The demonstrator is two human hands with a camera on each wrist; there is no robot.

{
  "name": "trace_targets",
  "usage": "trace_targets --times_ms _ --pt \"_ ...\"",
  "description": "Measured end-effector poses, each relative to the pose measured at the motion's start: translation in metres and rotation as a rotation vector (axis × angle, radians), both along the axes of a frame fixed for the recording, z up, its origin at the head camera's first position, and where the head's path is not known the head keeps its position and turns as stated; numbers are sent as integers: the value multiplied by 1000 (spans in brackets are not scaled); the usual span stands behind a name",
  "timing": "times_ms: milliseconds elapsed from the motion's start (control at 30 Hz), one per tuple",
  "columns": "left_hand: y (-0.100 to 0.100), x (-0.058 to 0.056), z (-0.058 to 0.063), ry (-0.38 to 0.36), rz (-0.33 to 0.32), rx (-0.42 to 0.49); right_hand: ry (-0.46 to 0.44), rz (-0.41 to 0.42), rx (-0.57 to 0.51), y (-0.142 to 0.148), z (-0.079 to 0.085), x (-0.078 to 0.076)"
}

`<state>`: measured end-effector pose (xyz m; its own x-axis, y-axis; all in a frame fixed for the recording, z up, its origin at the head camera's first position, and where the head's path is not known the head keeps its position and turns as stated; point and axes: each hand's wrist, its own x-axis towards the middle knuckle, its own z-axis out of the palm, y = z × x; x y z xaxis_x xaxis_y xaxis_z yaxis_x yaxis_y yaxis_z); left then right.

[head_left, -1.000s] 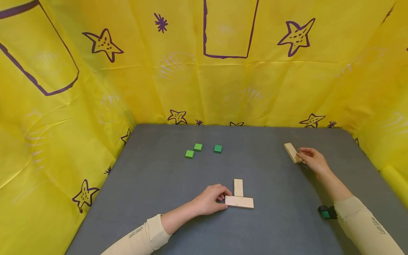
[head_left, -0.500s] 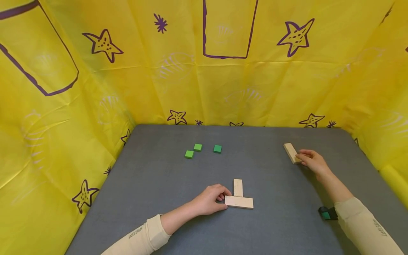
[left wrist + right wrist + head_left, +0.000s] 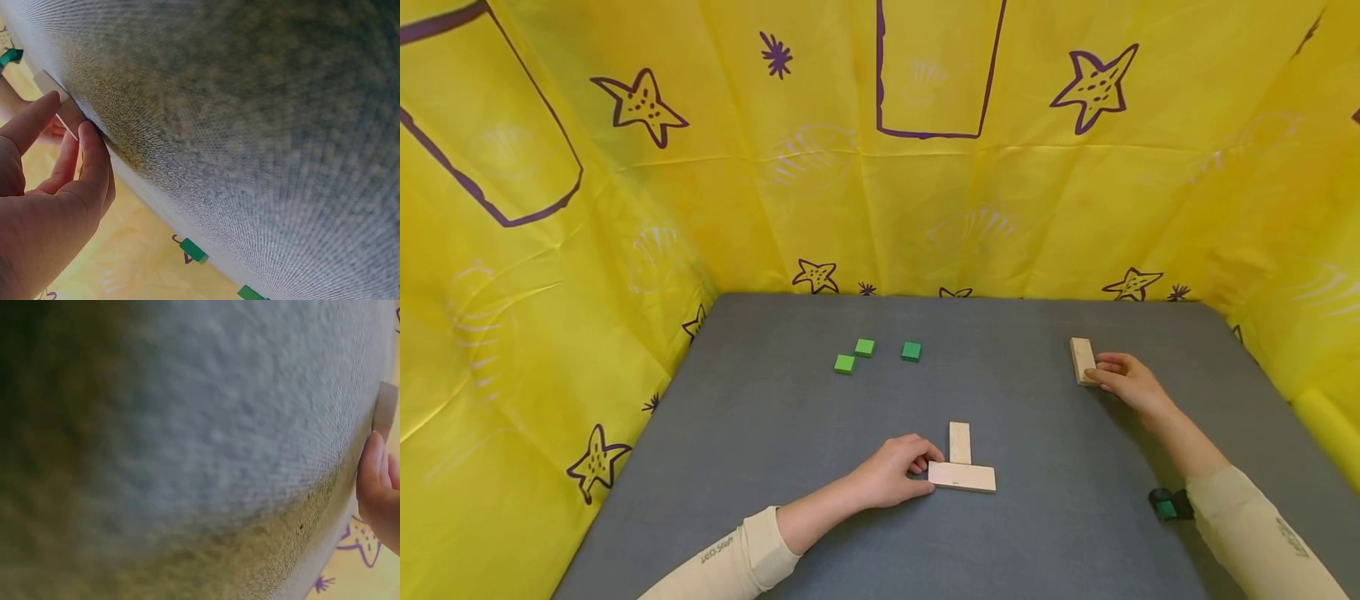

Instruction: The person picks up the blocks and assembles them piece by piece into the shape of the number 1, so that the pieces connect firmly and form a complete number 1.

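Observation:
Two pale wooden blocks lie flat in a T shape in the head view. My left hand (image 3: 891,473) pinches the left end of the crosswise block (image 3: 962,477) between thumb and fingers. The upright block (image 3: 959,442) of the T touches its far long side. In the left wrist view the thumb and fingertips sit on either side of the crosswise block (image 3: 72,112). Farther right, my right hand (image 3: 1135,387) grips the near end of a third wooden block (image 3: 1082,360), with the thumb against it. Only part of that hand (image 3: 381,500) shows in the right wrist view.
Two light green square tiles (image 3: 845,364) lie near each other toward the back of the grey table (image 3: 760,433). A darker green tile (image 3: 912,352) is to their right. Yellow patterned cloth (image 3: 820,192) walls the table. A small black-and-green item (image 3: 1167,506) is beside the right sleeve.
The block at my right hand has turned slightly, its near end swinging left, and the right hand has moved a little left with it. My left hand and the T-shaped pair have stayed put.

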<state>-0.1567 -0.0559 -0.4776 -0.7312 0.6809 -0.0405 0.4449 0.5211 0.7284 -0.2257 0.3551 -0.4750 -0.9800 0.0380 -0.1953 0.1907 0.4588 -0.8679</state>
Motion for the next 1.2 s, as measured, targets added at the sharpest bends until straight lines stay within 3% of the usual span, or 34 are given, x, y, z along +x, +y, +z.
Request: trace_targets --times_ms 333,733,1200 --pt "0 0 0 0 -4 -1 -7 63 201 6 4 -9" --pt "0 0 1 0 -5 -5 81 218 403 17 -5 -22" --pt "0 0 1 13 -6 0 113 307 434 21 -6 -29"
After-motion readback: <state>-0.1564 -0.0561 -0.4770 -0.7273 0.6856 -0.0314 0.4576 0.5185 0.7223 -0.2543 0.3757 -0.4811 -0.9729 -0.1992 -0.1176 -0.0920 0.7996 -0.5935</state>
